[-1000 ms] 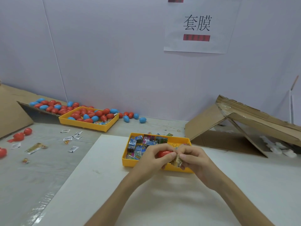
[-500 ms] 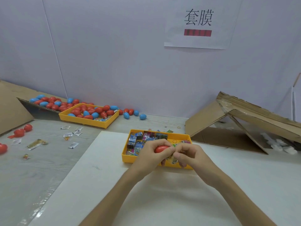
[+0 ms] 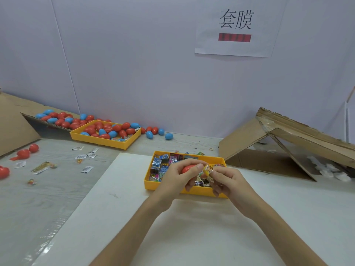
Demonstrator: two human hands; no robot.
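Observation:
My left hand [image 3: 175, 178] grips a red plastic egg [image 3: 188, 168] just above the near yellow tray [image 3: 184, 189]. My right hand [image 3: 229, 182] pinches a small yellow printed film sleeve [image 3: 208, 169] right beside the egg's tip. Both hands hover over the tray, which holds several small colourful wrapped packets [image 3: 161, 166]. Most of the egg is hidden by my fingers.
A second yellow tray [image 3: 107, 143] with red and blue eggs stands at the back left, with more eggs on cardboard [image 3: 57, 118] and loose by the wall. Small packets [image 3: 84, 156] litter the grey table at left. A collapsed cardboard box [image 3: 284, 144] lies at right. A white board [image 3: 134, 217] lies beneath my arms.
My right hand has pulled slightly right of the egg, and the yellow sleeve now shows between my fingertips. Both hands stay over the near tray.

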